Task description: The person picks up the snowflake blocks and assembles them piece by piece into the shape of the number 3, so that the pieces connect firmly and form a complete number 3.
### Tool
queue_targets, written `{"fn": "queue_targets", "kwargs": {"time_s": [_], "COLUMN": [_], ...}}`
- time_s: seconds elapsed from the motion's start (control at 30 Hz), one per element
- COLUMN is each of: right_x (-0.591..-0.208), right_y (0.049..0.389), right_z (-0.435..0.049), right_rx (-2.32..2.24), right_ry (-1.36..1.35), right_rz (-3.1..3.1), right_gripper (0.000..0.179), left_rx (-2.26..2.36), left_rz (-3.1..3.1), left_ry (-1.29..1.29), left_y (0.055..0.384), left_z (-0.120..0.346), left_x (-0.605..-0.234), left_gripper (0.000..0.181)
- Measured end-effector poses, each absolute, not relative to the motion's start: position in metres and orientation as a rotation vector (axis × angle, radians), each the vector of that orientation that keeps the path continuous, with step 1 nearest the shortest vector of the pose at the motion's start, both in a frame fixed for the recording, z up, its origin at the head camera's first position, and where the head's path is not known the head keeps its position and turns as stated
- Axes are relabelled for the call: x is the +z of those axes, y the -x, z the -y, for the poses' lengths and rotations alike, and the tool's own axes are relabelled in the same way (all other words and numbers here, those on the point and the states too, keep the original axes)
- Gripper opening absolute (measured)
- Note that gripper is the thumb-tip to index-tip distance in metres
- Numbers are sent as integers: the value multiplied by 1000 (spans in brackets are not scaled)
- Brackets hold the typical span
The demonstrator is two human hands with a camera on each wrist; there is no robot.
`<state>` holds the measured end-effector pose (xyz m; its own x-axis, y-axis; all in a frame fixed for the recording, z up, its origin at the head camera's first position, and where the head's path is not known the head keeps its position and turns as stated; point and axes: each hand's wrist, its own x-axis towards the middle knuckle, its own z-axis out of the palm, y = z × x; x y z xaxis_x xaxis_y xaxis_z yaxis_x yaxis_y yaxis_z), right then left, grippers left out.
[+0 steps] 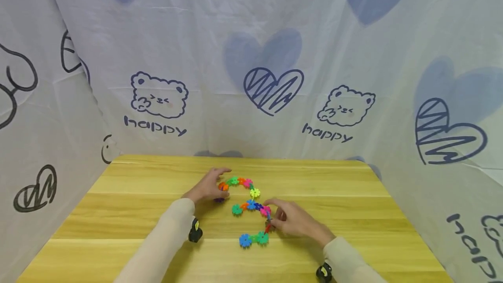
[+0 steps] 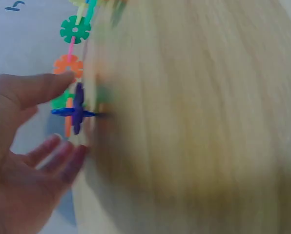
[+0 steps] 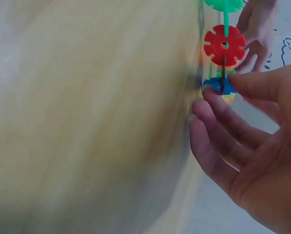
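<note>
A chain of colourful plastic snowflake discs [image 1: 251, 205], slotted together, curves over the wooden table like a figure 3. At its upper left end is my left hand [image 1: 208, 187], fingers spread. In the left wrist view the thumb lies against an orange disc [image 2: 67, 66], and the fingertips stay apart from a purple disc [image 2: 78, 109] joined to a blue one. At the chain's lower right bend, the thumb and index finger of my right hand [image 1: 292, 219] pinch the links by a blue disc [image 3: 218, 86], below a red disc [image 3: 224, 45]. Fingers partly hide these links.
The wooden table [image 1: 334, 187] carries the chain. A white cloth [image 1: 212, 112] printed with hearts and bears hangs behind it and along both sides. Black wrist devices [image 1: 195, 230] sit on both sleeves.
</note>
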<state>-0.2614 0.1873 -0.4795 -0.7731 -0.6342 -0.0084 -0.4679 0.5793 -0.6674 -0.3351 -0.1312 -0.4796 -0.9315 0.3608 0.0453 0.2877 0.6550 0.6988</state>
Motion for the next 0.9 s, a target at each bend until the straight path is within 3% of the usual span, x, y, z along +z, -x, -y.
{"fn": "queue_targets", "kwargs": {"time_s": [0.37, 0.9], "right_x": [-475, -468], "right_y": [256, 248], "right_z": [-185, -181], "right_rx": [-934, -890], "right_ry": [1058, 1051], "right_rz": [-2439, -2389], "right_gripper": [15, 24], "left_rx": [965, 1241], "left_rz": [-2806, -2702], "left_ry": [-395, -499], "left_y": [335, 340], "left_z": [132, 132], "left_x": [-466, -471], "left_gripper": [69, 55]}}
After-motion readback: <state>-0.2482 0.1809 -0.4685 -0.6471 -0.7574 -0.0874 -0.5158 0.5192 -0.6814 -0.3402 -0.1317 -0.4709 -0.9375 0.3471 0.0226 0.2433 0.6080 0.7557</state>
